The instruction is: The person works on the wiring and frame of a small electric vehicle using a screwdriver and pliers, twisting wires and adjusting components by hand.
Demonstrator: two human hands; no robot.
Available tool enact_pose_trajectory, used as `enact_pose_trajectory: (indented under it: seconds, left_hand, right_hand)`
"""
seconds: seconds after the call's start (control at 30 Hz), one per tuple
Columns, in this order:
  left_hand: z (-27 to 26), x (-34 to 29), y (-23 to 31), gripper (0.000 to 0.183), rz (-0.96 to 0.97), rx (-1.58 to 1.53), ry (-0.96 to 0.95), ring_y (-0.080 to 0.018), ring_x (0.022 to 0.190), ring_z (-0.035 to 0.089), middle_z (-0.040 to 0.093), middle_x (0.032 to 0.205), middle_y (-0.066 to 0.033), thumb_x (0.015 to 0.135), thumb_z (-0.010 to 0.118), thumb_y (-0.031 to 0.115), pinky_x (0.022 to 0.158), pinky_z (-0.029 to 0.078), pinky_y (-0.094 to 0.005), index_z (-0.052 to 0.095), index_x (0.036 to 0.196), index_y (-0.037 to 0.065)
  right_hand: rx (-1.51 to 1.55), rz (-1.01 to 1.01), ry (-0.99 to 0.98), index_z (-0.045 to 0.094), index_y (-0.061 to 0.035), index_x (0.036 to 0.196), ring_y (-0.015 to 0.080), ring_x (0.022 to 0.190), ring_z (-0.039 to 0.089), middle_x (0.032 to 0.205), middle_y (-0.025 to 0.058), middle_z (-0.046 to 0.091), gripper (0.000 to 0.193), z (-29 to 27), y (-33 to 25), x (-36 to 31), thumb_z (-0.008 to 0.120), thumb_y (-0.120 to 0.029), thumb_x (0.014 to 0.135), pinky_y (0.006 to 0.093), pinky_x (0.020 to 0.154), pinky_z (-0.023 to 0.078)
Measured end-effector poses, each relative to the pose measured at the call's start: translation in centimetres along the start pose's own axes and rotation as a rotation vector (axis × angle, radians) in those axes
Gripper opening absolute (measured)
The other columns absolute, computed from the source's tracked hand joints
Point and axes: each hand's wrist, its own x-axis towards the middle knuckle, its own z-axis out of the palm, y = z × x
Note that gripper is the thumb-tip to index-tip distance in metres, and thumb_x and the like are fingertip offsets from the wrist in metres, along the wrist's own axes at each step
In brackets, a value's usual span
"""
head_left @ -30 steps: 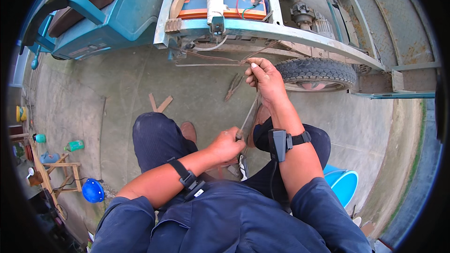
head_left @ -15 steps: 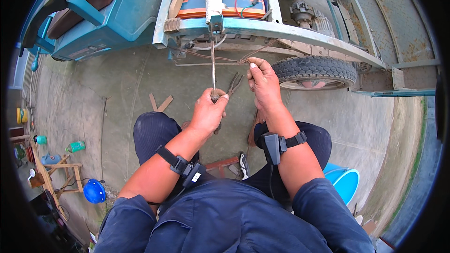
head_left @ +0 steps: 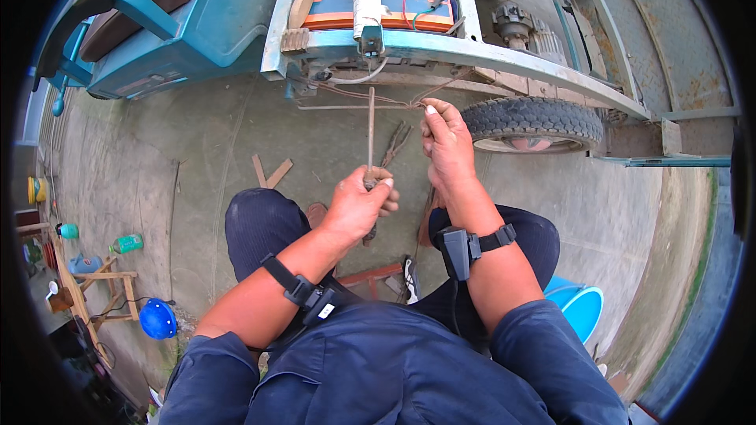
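Observation:
My left hand (head_left: 361, 203) is wrapped round the handle of a long screwdriver (head_left: 371, 130). Its shaft points away from me, and the tip ends just short of a small bracket (head_left: 370, 43) on the blue metal frame (head_left: 441, 49). Thin brown wire (head_left: 346, 93) runs below the frame's edge, and the shaft crosses it; whether they touch I cannot tell. My right hand (head_left: 449, 140) pinches this wire between thumb and forefinger, where strands come together. On the ground beyond my left hand lie pliers with long handles (head_left: 396, 142).
Batteries (head_left: 339, 12) with orange edges sit inside the frame, beside a white-wrapped tube (head_left: 367, 4). A tyre (head_left: 531, 120) stands right of my right hand. Two wood strips (head_left: 272, 171) lie on the concrete. A blue helmet (head_left: 158, 319) is at lower left, a blue bucket (head_left: 579, 303) at lower right.
My left hand has drawn the screwdriver back toward me and slightly right; its tip has come away from the bracket. My right hand keeps its pinch on the wire, nearly still.

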Motion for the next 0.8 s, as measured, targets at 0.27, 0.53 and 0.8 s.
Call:
enact_pose_trajectory:
  seconds: [0.27,0.53,0.8]
  left_hand:
    - [4.6,1.4,-1.4,0.029,-0.062,-0.051,-0.147,-0.0104,0.065,0.060,0.067,0.085,-0.0047,0.097,0.060,0.023,0.055,0.050,-0.0254,0.059,0.120,0.006]
    - [5.3,3.0,-3.5,0.020,0.104,0.148,0.010,-0.0122,0.069,0.059,0.065,0.079,-0.0023,0.092,0.067,0.023,0.062,0.050,-0.0307,0.067,0.104,0.007]
    - [3.4,6.2,-4.2,0.021,0.672,0.578,0.138,-0.0395,0.090,0.064,0.065,0.094,-0.0204,0.085,0.066,0.012,0.079,0.051,-0.0429,0.062,0.103,0.002]
  right_hand:
    - [0.094,0.356,-0.027,0.059,-0.0140,0.108,0.0048,0.049,0.038,0.071,-0.0030,0.052,0.022,-0.8,-1.7,1.1,0.061,-0.033,0.097,0.0193,0.043,0.026]
    - [0.268,0.535,-0.370,0.061,-0.0134,0.114,0.0047,0.053,0.043,0.073,-0.0049,0.053,0.030,-2.4,-1.7,3.1,0.059,-0.037,0.097,0.0186,0.046,0.032]
    - [0.505,0.457,-0.442,0.063,-0.0079,0.110,0.0266,0.106,0.065,0.114,0.0124,0.066,0.021,-1.4,-0.7,5.4,0.056,-0.018,0.092,0.0299,0.071,0.056]
